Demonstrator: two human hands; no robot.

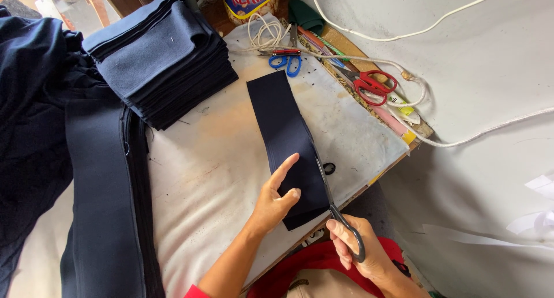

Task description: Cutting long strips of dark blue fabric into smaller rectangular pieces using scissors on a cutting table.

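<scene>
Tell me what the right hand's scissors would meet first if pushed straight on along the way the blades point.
Likely only more of the dark navy strip, whose edge the black scissors in the right hand already follow; farther along that line lie the blue-handled scissors.

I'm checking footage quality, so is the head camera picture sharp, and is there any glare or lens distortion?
Head view: sharp and evenly daylit, soft shadows, no strong glare; the dark navy fabric strip under the left hand shows little detail; wide-angle bending at the edges; the right hand and black-handled scissors are unblurred.

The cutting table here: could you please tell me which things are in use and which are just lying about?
In use: left hand pressing the navy fabric strip; right hand working the black scissors along its edge.

Lying about: stack of cut navy pieces, red scissors, blue scissors, white cord.
</scene>
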